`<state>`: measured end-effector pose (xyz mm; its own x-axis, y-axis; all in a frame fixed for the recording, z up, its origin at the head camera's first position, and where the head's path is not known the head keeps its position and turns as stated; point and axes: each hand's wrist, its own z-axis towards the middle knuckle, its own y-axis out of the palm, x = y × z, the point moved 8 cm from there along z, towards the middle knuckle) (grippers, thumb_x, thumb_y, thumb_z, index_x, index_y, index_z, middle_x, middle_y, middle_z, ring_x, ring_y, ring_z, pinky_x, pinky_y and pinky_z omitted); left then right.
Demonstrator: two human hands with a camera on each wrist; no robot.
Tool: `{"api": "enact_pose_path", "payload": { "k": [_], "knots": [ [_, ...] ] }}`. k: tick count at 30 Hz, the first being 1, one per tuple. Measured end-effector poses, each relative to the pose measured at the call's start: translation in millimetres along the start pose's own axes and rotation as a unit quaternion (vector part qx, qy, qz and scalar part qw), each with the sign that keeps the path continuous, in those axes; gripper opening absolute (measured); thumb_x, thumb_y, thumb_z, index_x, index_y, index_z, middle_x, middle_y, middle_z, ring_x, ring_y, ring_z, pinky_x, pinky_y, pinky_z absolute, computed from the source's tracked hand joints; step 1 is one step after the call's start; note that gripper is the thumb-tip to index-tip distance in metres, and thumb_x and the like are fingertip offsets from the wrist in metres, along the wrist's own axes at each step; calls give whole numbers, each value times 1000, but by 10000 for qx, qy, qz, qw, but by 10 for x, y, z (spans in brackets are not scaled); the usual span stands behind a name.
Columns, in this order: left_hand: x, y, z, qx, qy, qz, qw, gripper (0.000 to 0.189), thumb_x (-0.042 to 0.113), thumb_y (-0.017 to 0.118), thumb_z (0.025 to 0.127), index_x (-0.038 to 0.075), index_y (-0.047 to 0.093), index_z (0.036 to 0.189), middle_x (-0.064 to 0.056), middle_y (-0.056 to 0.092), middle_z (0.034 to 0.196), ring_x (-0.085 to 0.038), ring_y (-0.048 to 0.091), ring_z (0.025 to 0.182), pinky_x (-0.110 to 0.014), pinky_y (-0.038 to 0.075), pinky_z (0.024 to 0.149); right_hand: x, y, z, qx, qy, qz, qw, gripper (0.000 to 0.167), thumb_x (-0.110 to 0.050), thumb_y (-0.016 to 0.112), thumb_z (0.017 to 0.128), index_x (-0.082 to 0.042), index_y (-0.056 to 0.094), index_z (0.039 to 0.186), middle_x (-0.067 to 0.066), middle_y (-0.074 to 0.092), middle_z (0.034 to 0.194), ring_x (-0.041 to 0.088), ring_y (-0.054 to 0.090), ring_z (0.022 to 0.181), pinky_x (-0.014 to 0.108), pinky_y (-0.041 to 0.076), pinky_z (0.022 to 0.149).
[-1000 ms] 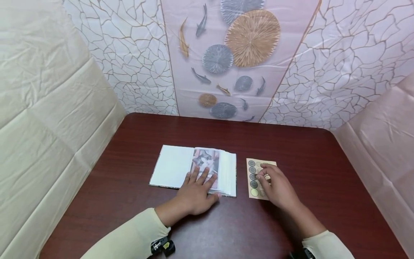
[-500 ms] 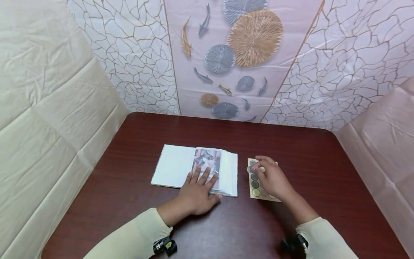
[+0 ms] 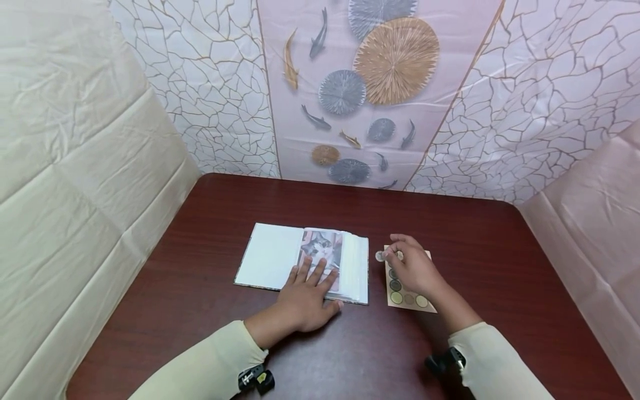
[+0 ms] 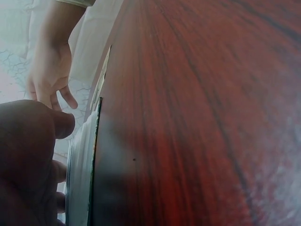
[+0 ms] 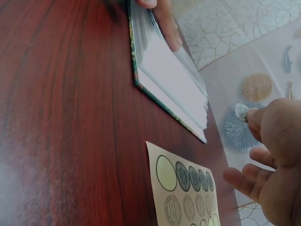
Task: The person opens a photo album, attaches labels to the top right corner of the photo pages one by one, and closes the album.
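Observation:
A photo album (image 3: 270, 256) lies open on the table, showing a blank inside cover at left and a cat picture (image 3: 321, 243) in a clear pocket. Resting flat over the lower part of that picture, my left hand (image 3: 304, 303) has its fingers spread and its thumb past the front edge. My right hand (image 3: 416, 270) pinches a small round sticker (image 5: 241, 112) with a printed seal between thumb and forefinger, above the table. Beneath this hand is a tan sticker sheet (image 3: 402, 290) with rows of dark and pale round seals and blank circles, partly covered by the hand.
The dark red wooden table (image 3: 225, 205) carries the album and the sheet, with a narrow gap between them. Cream cloth (image 3: 75, 183) hangs at the left and right. Behind the table stands a patterned backdrop (image 3: 395, 61).
My right hand has lifted the sticker off the sheet and moved a little left and away from me, toward the album. The left hand keeps its place on the album.

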<state>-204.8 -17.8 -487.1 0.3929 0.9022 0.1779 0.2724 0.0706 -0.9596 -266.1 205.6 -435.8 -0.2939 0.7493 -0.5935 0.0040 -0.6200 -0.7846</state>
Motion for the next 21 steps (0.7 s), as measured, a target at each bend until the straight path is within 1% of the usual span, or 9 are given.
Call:
{"api": "enact_pose_path", "payload": {
  "k": [1, 2, 3, 5, 7, 9, 11, 15, 21],
  "knots": [
    [-2, 4, 1, 0, -4, 9, 10000, 72, 66, 35, 103, 31, 21, 165, -2, 6, 171, -34, -6, 155, -54, 7, 122, 2, 11, 14, -18, 8, 16, 10000, 16, -15, 61, 104, -5, 68, 94, 25, 50, 145, 33, 62, 96, 50, 49, 87],
    [-2, 5, 2, -8, -9, 22, 10000, 72, 65, 35, 103, 31, 21, 165, -2, 6, 171, -34, -6, 155, -54, 7, 123, 2, 21, 25, -34, 17, 37, 10000, 16, -15, 61, 104, -5, 68, 94, 25, 50, 145, 34, 61, 97, 50, 49, 86],
    [-4, 9, 6, -14, -12, 27, 10000, 72, 65, 35, 103, 31, 20, 165, -2, 6, 171, -34, -6, 155, -54, 7, 123, 3, 31, 36, -53, 40, 67, 10000, 16, -15, 61, 104, -4, 68, 94, 25, 50, 145, 36, 60, 102, 50, 49, 87],
    [-5, 18, 12, -32, -11, 36, 10000, 72, 66, 34, 103, 31, 20, 165, -1, 5, 171, -33, -6, 155, -54, 7, 123, 6, 51, 56, -101, 113, 121, 9998, 16, -14, 61, 104, -3, 68, 95, 25, 48, 146, 42, 55, 118, 53, 46, 93],
    [-3, 29, 15, -30, 3, 32, 10000, 72, 66, 35, 103, 31, 20, 165, -1, 6, 171, -33, -6, 155, -54, 7, 123, 18, 71, 71, -153, 223, 161, 9995, 17, -14, 60, 104, -2, 68, 95, 25, 47, 148, 46, 46, 130, 57, 42, 100],
    [0, 34, 16, -20, 14, 16, 10000, 72, 66, 35, 103, 32, 20, 165, -1, 6, 171, -33, -6, 155, -54, 7, 123, 30, 89, 88, -188, 336, 179, 9991, 18, -15, 59, 105, -2, 68, 95, 24, 46, 149, 48, 35, 140, 60, 36, 106],
    [2, 35, 17, -7, 20, 3, 10000, 72, 66, 35, 103, 32, 20, 165, -1, 6, 171, -33, -6, 155, -54, 8, 123, 34, 109, 107, -210, 416, 186, 9987, 19, -16, 59, 105, -2, 68, 95, 23, 45, 150, 50, 29, 143, 62, 33, 109],
    [-1, 28, 15, 9, 4, -20, 10000, 73, 66, 36, 102, 32, 21, 165, -1, 6, 171, -33, -5, 155, -54, 8, 123, 20, 154, 150, -204, 461, 195, 9985, 19, -15, 59, 105, -3, 70, 95, 23, 45, 150, 50, 26, 144, 62, 31, 109],
    [-11, 11, 2, 30, -2, -9, 10000, 73, 66, 38, 102, 31, 22, 164, -2, 7, 171, -33, -4, 156, -54, 9, 122, -9, 215, 214, -203, 449, 115, 9987, 20, -16, 59, 105, -3, 70, 94, 23, 45, 150, 48, 31, 141, 58, 43, 100]
  ]
}}
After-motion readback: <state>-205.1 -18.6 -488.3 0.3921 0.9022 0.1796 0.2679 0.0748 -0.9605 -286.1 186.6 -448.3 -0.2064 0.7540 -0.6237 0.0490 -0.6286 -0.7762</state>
